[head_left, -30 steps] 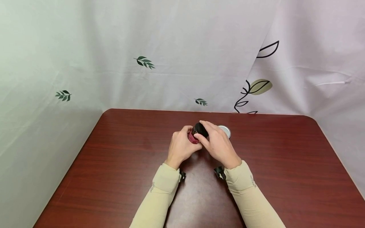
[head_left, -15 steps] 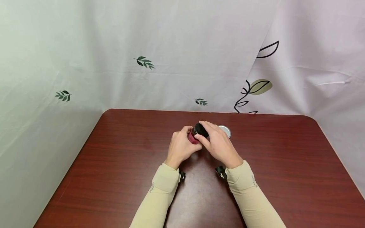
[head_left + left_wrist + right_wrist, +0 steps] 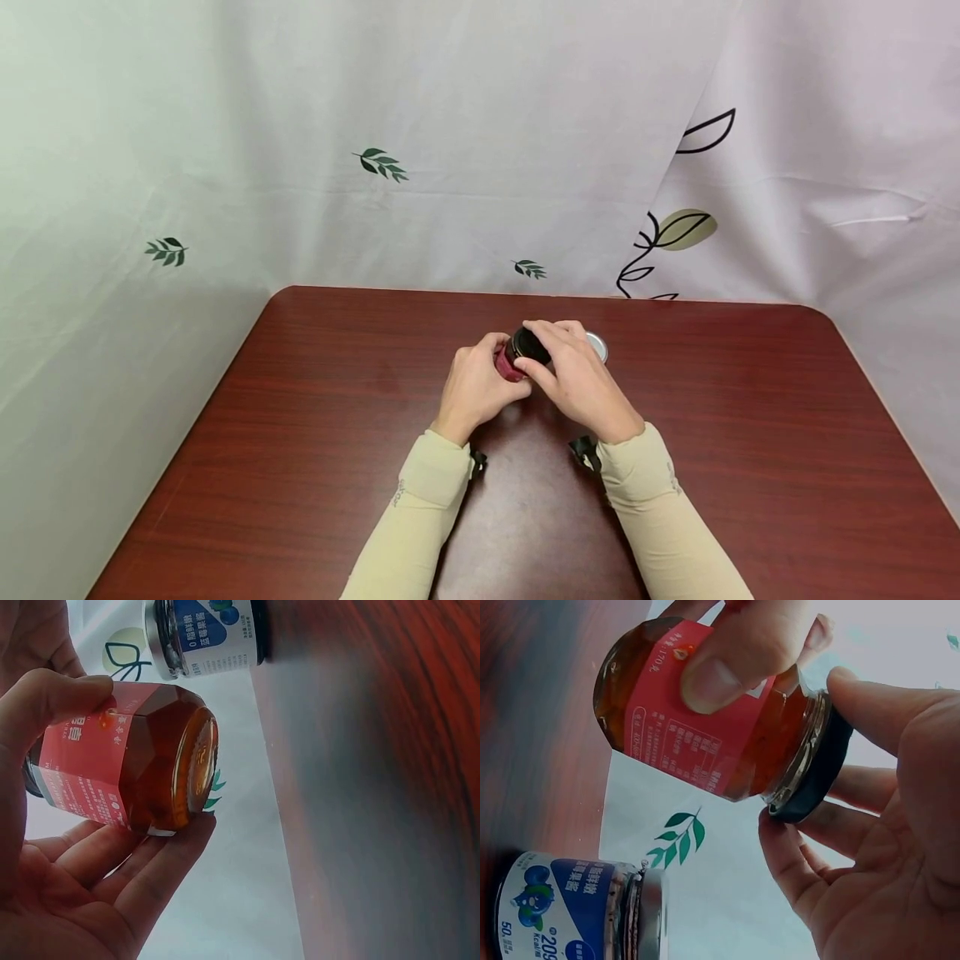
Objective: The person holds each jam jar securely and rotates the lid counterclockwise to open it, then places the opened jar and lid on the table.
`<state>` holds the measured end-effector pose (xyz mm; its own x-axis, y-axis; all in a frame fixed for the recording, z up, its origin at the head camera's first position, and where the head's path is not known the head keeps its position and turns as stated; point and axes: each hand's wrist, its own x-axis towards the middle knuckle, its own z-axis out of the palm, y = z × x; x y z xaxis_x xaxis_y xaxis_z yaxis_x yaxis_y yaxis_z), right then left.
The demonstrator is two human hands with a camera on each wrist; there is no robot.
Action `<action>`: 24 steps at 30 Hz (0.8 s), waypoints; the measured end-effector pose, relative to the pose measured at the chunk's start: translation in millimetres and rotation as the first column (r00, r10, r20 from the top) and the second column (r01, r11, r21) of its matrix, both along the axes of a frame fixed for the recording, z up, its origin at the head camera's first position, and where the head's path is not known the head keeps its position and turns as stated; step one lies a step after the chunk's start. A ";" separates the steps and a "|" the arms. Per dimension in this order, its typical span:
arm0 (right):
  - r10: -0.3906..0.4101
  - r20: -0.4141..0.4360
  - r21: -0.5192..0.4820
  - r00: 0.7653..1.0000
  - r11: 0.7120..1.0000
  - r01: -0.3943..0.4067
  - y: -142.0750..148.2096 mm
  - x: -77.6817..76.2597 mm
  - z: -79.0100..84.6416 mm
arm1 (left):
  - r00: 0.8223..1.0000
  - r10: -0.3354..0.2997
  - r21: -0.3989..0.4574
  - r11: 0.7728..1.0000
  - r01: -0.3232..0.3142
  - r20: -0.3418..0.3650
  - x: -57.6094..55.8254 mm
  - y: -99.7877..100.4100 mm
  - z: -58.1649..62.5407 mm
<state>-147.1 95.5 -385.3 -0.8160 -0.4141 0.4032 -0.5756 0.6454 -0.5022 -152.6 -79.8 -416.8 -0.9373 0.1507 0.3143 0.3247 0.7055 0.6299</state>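
Observation:
My left hand (image 3: 474,385) grips the body of a faceted glass jam jar (image 3: 705,712) with amber-brown contents and a red label. The jar is tilted, its base turned away from the lid end, as the left wrist view shows. At its top, the black screw lid (image 3: 831,761) sits on the neck, and my right hand (image 3: 583,379) pinches it between thumb and fingers. In the left wrist view my left thumb lies across the label (image 3: 90,761) and fingers support the underside. Both hands hide part of the jar in the head view.
Behind my right hand stands a second jar (image 3: 562,907) with a silver lid (image 3: 597,346) and a blue-and-white blueberry label. The dark red wooden table (image 3: 337,433) ends at a pale curtain (image 3: 450,225) with leaf prints.
My right hand has shifted slightly and its fingers now cover more of the silver lid behind. The left hand and the jar stay almost in place.

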 end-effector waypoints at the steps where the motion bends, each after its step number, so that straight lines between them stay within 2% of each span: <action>1: 0.004 -0.002 0.001 1.000 1.000 -0.004 0.5 0.1 0.1 | 1.000 -0.003 0.000 1.000 0.003 0.002 0.1 0.2 -0.1; 11: 0.055 -0.010 0.025 0.998 0.998 -0.054 3.7 -0.2 2.2 | 0.999 -0.026 0.007 1.000 0.025 0.024 0.5 -1.1 1.3; 24: 0.080 -0.026 0.077 0.996 0.994 -0.078 2.4 1.1 2.8 | 0.998 -0.060 0.001 0.998 0.060 0.032 -0.6 -4.2 -0.1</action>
